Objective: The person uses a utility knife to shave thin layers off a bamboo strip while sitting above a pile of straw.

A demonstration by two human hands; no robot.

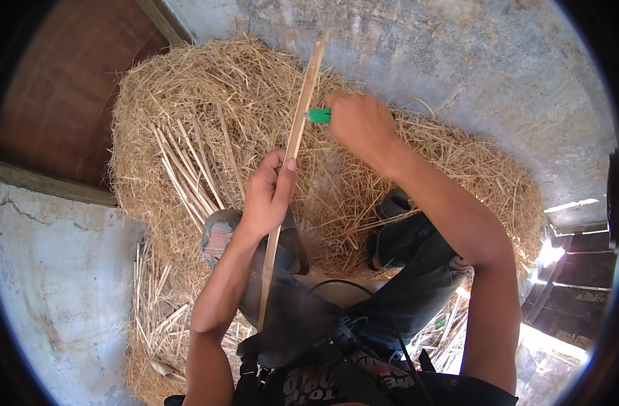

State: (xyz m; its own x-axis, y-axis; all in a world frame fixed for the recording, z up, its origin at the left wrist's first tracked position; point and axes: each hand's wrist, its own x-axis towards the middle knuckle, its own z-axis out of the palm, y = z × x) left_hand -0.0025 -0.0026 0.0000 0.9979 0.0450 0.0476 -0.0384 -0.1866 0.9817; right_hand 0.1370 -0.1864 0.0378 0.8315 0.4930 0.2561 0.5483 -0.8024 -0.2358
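Bamboo strip [273,247] slants from the lap toward the far wall [471,61], left of centre, pinched midway in the left hand's [267,193] grip. The right hand [362,125] grips a green-handled tool [319,116] against the strip's right edge; the fingers hide most of the handle, and its tip is hard to make out. The strip's near end is indistinct against dark clothing [296,314]. Straw [215,74] is heaped below, loose strips [186,169] at left; a brown panel [73,81] stands far left, cut off by the rim.
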